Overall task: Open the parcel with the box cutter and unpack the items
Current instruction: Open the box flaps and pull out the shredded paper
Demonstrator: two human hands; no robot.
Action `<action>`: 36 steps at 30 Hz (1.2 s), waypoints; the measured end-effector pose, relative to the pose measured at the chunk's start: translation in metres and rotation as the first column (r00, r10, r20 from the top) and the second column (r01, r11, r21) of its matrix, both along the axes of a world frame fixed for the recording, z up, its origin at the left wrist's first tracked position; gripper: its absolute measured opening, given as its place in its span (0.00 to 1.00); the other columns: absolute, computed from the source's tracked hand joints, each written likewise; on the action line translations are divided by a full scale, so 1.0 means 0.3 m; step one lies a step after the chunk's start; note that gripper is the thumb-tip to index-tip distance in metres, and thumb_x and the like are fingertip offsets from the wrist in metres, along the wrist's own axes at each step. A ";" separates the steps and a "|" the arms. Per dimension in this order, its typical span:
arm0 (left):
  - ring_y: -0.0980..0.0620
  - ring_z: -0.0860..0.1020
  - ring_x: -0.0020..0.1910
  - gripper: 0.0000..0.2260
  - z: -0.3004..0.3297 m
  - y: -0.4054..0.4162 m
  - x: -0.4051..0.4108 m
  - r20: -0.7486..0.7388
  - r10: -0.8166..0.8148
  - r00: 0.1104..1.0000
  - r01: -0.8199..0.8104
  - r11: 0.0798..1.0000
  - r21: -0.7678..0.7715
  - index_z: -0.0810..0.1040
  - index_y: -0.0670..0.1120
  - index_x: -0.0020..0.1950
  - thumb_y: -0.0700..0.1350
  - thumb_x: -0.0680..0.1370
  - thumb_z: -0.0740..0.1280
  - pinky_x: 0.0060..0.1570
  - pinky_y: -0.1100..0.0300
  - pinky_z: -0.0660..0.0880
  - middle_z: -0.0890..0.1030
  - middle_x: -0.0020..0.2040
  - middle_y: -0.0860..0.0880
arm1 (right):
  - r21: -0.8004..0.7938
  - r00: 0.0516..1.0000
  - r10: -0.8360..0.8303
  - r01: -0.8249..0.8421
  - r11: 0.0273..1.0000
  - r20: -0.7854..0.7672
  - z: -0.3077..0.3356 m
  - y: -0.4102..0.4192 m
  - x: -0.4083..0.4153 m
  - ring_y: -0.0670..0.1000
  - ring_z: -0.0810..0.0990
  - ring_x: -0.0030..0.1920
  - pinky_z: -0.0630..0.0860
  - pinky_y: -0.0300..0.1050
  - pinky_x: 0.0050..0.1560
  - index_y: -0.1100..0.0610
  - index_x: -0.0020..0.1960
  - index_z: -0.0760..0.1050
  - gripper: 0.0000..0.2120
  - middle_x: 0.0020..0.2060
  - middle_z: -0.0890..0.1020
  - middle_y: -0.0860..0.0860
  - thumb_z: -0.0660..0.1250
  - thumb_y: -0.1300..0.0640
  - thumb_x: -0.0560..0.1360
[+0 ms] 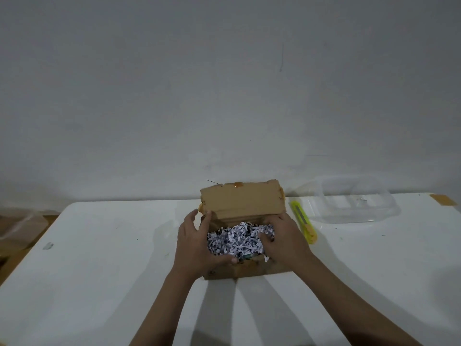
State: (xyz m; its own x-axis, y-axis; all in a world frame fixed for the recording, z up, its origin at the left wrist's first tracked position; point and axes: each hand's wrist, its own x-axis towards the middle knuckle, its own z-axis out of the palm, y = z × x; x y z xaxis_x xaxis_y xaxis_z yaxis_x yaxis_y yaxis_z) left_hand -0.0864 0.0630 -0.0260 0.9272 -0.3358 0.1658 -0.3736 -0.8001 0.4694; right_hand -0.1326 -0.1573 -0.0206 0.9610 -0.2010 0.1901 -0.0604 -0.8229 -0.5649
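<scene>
A white table point(99, 258) before a pale wall is being shown. At its centre, an opened cardboard parcel point(243, 203) is being gripped by the left hand point(197, 242); shredded paper point(234, 239) inside is being clutched by the right hand point(284, 239). A yellow box cutter point(303, 221) is lying just right of the parcel, a clear container point(354, 204) farther right.

We count: 1 cardboard parcel point(242, 203), open; 1 box cutter point(303, 222); 1 clear plastic container point(354, 203); 1 heap of shredded paper point(237, 239); 2 hands point(197, 242) point(284, 239); 1 surface point(99, 258).
</scene>
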 end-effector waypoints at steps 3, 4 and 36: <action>0.46 0.72 0.59 0.32 0.022 -0.044 -0.033 0.142 0.023 0.990 -0.004 0.991 -0.133 0.74 0.49 0.62 0.65 0.64 0.70 0.48 0.53 0.77 0.71 0.61 0.46 | -0.022 0.998 -0.017 0.016 1.000 -0.059 -0.005 0.007 0.004 0.57 0.73 0.56 0.75 0.50 0.48 0.59 0.52 0.76 0.13 0.53 0.76 0.57 0.68 0.52 0.72; 0.47 0.74 0.55 0.25 0.027 -0.063 -0.045 0.169 0.036 0.985 -0.007 0.986 -0.164 0.76 0.49 0.58 0.63 0.67 0.69 0.43 0.57 0.77 0.73 0.57 0.47 | -0.030 0.996 -0.035 0.032 0.999 -0.082 -0.006 0.009 0.003 0.57 0.72 0.57 0.75 0.51 0.49 0.58 0.53 0.76 0.14 0.54 0.75 0.57 0.69 0.51 0.72; 0.35 0.49 0.75 0.31 0.098 -0.178 0.099 -0.717 0.064 0.694 0.331 0.856 0.396 0.44 0.54 0.77 0.62 0.79 0.52 0.72 0.43 0.55 0.46 0.77 0.36 | 0.060 0.736 0.202 -0.214 0.975 -0.646 0.012 -0.014 0.078 0.57 0.63 0.71 0.67 0.53 0.67 0.48 0.72 0.58 0.40 0.71 0.63 0.55 0.68 0.35 0.67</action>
State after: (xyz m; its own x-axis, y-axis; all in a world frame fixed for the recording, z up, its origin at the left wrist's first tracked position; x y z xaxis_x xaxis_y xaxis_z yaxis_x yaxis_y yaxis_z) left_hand -0.0569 0.0097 0.0034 0.6386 -0.3135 -0.7027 -0.2242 -0.9494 0.2199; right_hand -0.1092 -0.1615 -0.0171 0.8726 0.0158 -0.4882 -0.2307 -0.8677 -0.4403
